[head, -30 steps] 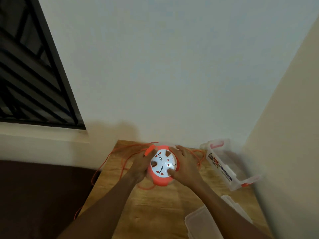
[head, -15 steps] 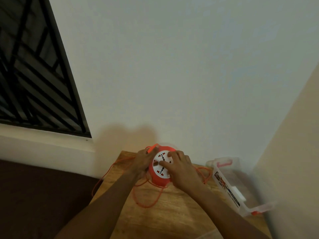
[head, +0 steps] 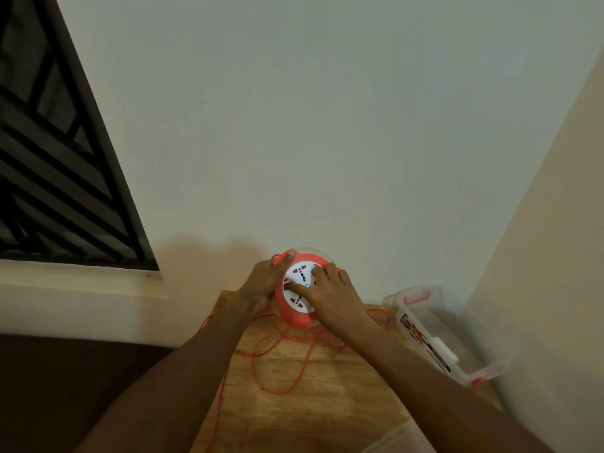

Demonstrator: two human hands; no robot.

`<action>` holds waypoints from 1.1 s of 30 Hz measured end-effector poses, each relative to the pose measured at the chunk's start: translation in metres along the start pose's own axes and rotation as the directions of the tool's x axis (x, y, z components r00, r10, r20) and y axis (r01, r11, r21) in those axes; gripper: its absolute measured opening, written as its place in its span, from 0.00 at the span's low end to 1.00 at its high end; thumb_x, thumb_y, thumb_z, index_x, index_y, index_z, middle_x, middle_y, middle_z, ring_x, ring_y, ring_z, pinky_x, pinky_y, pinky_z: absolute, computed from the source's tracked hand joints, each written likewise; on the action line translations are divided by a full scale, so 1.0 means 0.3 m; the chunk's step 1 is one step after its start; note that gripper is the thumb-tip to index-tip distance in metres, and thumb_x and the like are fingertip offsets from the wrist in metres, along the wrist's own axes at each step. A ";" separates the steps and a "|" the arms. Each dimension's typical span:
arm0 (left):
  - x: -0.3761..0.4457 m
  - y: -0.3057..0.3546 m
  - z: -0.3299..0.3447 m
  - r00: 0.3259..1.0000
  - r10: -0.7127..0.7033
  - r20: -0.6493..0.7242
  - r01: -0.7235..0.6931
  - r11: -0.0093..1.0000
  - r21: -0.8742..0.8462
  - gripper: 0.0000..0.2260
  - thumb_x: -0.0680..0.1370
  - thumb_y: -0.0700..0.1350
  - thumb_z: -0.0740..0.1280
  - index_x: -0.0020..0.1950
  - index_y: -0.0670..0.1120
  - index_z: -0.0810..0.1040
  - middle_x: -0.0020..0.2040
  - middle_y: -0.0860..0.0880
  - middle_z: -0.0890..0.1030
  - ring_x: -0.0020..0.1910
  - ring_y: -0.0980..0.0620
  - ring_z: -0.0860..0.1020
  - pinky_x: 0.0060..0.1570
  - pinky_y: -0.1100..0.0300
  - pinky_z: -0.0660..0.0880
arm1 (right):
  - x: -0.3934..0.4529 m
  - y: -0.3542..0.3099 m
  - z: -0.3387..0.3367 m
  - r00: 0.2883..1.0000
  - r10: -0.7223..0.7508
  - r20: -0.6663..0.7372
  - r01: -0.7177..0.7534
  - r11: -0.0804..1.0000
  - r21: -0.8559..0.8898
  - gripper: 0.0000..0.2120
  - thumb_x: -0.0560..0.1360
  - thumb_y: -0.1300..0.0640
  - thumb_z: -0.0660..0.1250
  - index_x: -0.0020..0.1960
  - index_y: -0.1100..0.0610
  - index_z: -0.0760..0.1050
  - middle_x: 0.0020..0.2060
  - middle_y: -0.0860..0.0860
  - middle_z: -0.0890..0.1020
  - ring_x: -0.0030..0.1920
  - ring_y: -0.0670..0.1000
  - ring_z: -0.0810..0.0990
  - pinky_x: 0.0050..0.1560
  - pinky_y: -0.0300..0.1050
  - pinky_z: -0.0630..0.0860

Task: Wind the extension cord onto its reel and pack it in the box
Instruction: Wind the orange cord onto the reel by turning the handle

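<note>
Plainly, with the left hand (head: 261, 282) gripping the raised reel (head: 295, 294) and the right hand (head: 330, 295) turning its face, the loose cord (head: 281, 364) on the table (head: 327, 403) may snag, far from the box (head: 434, 335).

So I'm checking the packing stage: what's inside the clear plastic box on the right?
The clear plastic box shows only a printed label on its near wall; its interior looks empty, though glare blurs the bottom.
</note>
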State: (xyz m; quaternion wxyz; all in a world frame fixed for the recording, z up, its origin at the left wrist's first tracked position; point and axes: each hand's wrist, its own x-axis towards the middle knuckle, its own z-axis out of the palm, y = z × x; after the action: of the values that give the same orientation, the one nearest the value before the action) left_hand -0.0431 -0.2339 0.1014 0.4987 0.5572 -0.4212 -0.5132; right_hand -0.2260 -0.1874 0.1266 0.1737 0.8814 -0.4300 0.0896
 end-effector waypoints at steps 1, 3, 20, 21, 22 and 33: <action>0.003 0.002 0.002 1.000 -0.004 0.003 0.003 1.000 0.019 0.21 0.76 0.62 0.74 0.53 0.44 0.86 0.48 0.42 0.89 0.43 0.44 0.89 0.39 0.51 0.85 | 0.000 0.000 -0.002 1.000 -0.002 0.013 0.002 1.000 -0.017 0.26 0.75 0.49 0.67 0.72 0.42 0.68 0.56 0.62 0.77 0.57 0.65 0.74 0.53 0.58 0.73; 0.005 0.004 0.007 1.000 -0.010 0.016 0.010 0.999 0.034 0.21 0.76 0.62 0.74 0.53 0.45 0.86 0.45 0.44 0.90 0.41 0.45 0.89 0.36 0.54 0.84 | -0.001 -0.002 -0.003 0.999 -0.006 0.043 0.008 0.999 -0.044 0.29 0.73 0.48 0.69 0.73 0.43 0.67 0.56 0.63 0.78 0.58 0.65 0.74 0.53 0.58 0.72; -0.049 -0.044 0.045 0.999 0.038 -0.020 -0.037 0.998 0.056 0.20 0.78 0.61 0.72 0.58 0.45 0.85 0.54 0.41 0.88 0.51 0.40 0.87 0.55 0.41 0.84 | -0.044 -0.107 0.030 0.846 0.518 0.127 -0.521 0.753 0.401 0.31 0.72 0.36 0.63 0.73 0.44 0.65 0.60 0.51 0.82 0.59 0.57 0.80 0.62 0.58 0.68; -0.053 -0.052 0.047 0.997 0.059 -0.051 -0.055 0.996 0.069 0.18 0.78 0.61 0.72 0.54 0.47 0.86 0.53 0.42 0.88 0.51 0.41 0.87 0.55 0.43 0.85 | -0.047 -0.127 0.037 0.806 0.566 0.176 -0.570 0.660 0.489 0.31 0.73 0.37 0.63 0.74 0.44 0.65 0.62 0.50 0.81 0.60 0.56 0.79 0.61 0.57 0.70; -0.057 -0.058 0.049 0.994 0.069 -0.085 -0.063 0.995 0.072 0.16 0.78 0.60 0.72 0.50 0.48 0.87 0.51 0.43 0.89 0.50 0.43 0.88 0.54 0.45 0.85 | -0.046 -0.140 0.041 0.765 0.601 0.233 -0.608 0.554 0.568 0.32 0.73 0.38 0.63 0.74 0.45 0.64 0.64 0.51 0.79 0.62 0.57 0.78 0.61 0.56 0.71; -0.059 -0.007 -0.002 0.987 0.142 -0.074 -0.124 0.971 0.205 0.17 0.79 0.58 0.72 0.45 0.45 0.86 0.46 0.43 0.89 0.47 0.42 0.88 0.53 0.45 0.85 | -0.019 -0.176 0.013 0.641 0.564 0.521 -0.562 -0.117 0.819 0.37 0.73 0.58 0.70 0.78 0.52 0.59 0.72 0.54 0.70 0.66 0.55 0.74 0.61 0.52 0.77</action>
State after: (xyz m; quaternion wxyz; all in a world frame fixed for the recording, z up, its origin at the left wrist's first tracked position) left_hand -0.0446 -0.2162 0.1021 0.4917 0.5971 -0.4843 -0.4087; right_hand -0.1879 -0.1546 0.1090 -0.4648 0.5105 -0.6040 0.3982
